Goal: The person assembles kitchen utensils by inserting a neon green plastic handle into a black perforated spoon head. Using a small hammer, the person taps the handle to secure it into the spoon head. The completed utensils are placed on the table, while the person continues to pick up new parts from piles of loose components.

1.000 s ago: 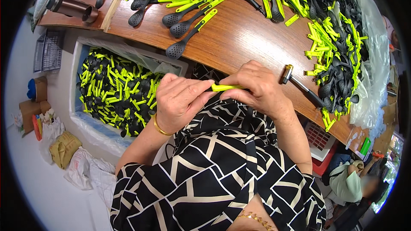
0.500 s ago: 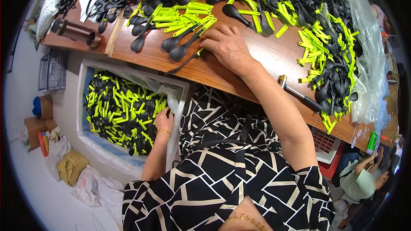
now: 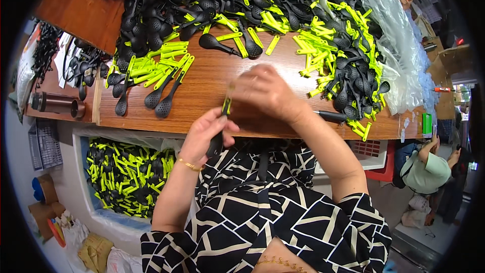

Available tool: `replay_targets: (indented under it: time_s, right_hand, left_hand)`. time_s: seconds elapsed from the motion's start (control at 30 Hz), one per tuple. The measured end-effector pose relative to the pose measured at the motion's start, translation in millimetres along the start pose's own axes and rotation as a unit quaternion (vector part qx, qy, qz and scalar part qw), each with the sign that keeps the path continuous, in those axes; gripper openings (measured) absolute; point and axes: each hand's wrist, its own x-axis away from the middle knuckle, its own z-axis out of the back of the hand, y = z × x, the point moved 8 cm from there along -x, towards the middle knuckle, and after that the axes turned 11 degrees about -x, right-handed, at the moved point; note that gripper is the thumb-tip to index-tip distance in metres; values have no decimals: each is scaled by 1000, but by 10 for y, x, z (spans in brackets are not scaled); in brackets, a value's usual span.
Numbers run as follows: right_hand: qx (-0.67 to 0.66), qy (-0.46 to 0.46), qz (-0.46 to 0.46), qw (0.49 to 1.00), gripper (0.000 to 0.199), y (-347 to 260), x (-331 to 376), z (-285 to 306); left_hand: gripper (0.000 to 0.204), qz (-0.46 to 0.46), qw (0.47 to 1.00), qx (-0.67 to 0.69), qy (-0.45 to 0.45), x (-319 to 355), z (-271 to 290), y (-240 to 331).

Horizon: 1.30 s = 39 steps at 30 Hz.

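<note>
A black spoon with a yellow-green grip is held over the near edge of the surface. The left hand is closed around its black end; the right hand is curled over its top, blurred, fingers closed on it. Finished spoons are laid just left, a large heap lies far and right. A bin of parts is seen below left.

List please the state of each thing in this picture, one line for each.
Left hand: gripping a black and yellow utensil.
Right hand: at the utensil's top end.
Bin: open, full of finished utensils.
Clear bag: open, crumpled.
</note>
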Motion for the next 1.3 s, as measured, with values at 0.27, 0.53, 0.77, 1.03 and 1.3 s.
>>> replay_targets:
  time_s: [0.27,0.53,0.77,1.03,1.3]
  right_hand:
    - [179,-75,-200,960,19,1493,513,414]
    - [-231,-113,-232,938,22,408,28,167]
    - [-202,-143,-175,953,17,212,-146,167]
    - [-133,-90,-169,972,20,36,-20,65]
    - [-289,-102,-356,883,21,121,219,-170]
  left_hand:
    - [39,-102,982,-116,112,-343,-131,158]
    - [36,-100,951,-260,132,-254,-82,175]
    - [29,-119,925,-336,132,-136,-220,336]
    - [17,-107,908,-379,142,-114,-221,353]
    - [12,-285,734,-591,174,184,-350,498]
